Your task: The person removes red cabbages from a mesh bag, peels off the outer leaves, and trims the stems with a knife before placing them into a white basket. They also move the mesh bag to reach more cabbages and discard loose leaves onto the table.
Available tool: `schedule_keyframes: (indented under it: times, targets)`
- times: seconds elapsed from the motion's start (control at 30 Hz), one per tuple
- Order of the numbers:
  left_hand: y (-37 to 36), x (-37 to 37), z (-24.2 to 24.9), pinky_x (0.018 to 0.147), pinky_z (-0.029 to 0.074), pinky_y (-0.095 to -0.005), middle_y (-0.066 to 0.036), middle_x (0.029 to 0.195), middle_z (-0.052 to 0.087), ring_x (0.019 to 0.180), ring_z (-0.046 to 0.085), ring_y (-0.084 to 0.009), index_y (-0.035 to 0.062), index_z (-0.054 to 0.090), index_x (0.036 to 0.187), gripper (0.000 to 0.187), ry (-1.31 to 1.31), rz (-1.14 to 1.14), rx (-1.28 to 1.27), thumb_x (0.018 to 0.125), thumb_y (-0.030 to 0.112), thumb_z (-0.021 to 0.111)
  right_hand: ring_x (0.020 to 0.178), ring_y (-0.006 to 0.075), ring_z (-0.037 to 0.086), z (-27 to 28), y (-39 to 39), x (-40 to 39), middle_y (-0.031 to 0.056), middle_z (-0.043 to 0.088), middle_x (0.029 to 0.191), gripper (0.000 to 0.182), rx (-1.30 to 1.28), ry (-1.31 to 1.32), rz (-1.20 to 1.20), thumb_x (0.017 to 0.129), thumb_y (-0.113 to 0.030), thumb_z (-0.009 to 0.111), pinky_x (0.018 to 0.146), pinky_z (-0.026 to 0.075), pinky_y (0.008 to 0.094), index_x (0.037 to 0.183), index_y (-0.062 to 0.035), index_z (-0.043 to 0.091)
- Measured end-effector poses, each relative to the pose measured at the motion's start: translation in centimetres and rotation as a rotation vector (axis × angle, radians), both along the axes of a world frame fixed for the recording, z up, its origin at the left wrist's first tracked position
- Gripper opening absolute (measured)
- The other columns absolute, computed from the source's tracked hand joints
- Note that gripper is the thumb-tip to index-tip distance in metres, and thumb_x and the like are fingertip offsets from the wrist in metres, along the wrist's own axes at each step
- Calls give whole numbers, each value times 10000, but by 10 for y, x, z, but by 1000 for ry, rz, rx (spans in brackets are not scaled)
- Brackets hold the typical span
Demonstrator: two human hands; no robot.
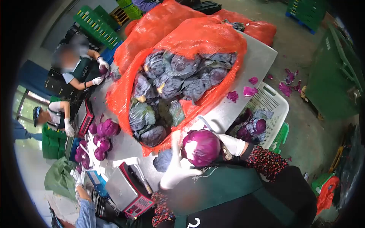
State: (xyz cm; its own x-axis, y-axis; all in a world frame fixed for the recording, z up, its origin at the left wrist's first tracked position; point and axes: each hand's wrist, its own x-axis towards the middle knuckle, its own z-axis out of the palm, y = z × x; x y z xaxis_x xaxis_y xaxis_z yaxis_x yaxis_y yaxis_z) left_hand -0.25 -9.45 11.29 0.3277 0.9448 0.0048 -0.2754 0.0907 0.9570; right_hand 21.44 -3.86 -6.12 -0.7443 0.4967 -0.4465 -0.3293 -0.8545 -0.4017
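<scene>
A peeled red cabbage point(201, 148), glossy purple with a pale patch, is held up in front of my apron. My right hand point(232, 145), in a white glove, grips it from the right side, its fingers partly hidden behind the cabbage. At the cabbage's left side is my left hand point(175, 167), also white-gloved, open with its fingers stretched out. A dull unpeeled cabbage point(162, 160) lies on the metal table point(258, 57) beside my left hand. Just beyond, a red mesh sack point(178, 36) gapes around several unpeeled cabbages point(167, 85).
A white crate point(279, 100) with trimmings stands at the right, near a green bin point(334, 76). On the left are a scale point(121, 188) and several peeled cabbages point(108, 128). Co-workers point(78, 68) work along the far side. Purple leaves point(289, 85) litter the floor.
</scene>
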Motion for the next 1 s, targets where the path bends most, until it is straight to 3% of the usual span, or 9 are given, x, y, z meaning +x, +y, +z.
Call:
schedule_keyframes:
  times: [0.07,0.13,0.23,0.33,0.53,0.8,0.83,0.93,1.0]
  targets:
    - [0,-7,-32,1091,372,-440,-163,1532,241,1346,389,-278,82,48,1546,1212,355,105,-30,642,10,851,509,151,601,70,-3,-6,71,683,895,412,95,-132,3,1026,-390,421,667,591,360,1146,-25,570]
    - [-5,-23,-57,1064,410,-416,-153,1444,394,1293,453,-259,45,176,1521,944,138,204,-245,793,164,764,429,84,487,75,-4,0,36,599,680,343,210,-189,100,1016,-386,456,526,560,320,1175,-86,510]
    - [-30,-27,-83,1061,422,-480,-163,1421,443,1309,446,-315,72,310,1465,870,-274,325,-493,833,565,649,425,90,497,80,5,-3,186,702,873,375,273,-148,174,997,-333,507,592,568,289,1197,-16,492]
    - [-45,-35,-92,834,529,-635,-214,1444,389,1247,484,-422,145,314,1464,893,-712,305,-619,796,640,643,471,105,546,87,19,-23,120,684,859,315,582,-252,151,975,-259,539,547,537,242,1148,-2,596]
    - [-57,-89,-95,932,449,-652,-182,1463,369,1308,415,-404,184,366,1436,857,-720,605,-513,785,687,606,800,323,643,35,21,-65,166,661,878,283,1566,-911,158,891,-255,614,719,508,412,1093,-64,668]
    - [-43,-229,-114,989,416,-653,-133,1458,385,1306,415,-412,197,373,1425,820,-633,1130,-524,782,619,657,468,248,621,4,4,-20,134,633,635,306,1368,-898,266,895,-330,628,530,490,383,874,-28,674]
    - [-39,-240,-124,995,413,-653,-135,1458,374,1311,402,-417,195,373,1423,780,-548,1202,-525,804,575,657,768,361,656,16,5,-16,172,672,805,299,1217,-965,380,858,-351,628,683,509,421,916,-65,692]
    - [-31,-296,-163,983,459,-592,-169,1404,382,1248,434,-375,146,392,1388,645,-885,1174,-576,861,411,654,749,350,657,9,6,-7,161,672,784,298,1211,-997,347,852,-352,630,666,506,419,893,-63,691]
    - [-7,-273,-145,999,463,-524,-178,1358,407,1157,489,-360,85,406,1359,612,-535,1488,-330,881,387,639,744,340,661,8,6,-5,156,672,776,292,1202,-999,346,851,-349,632,659,506,417,891,-66,691]
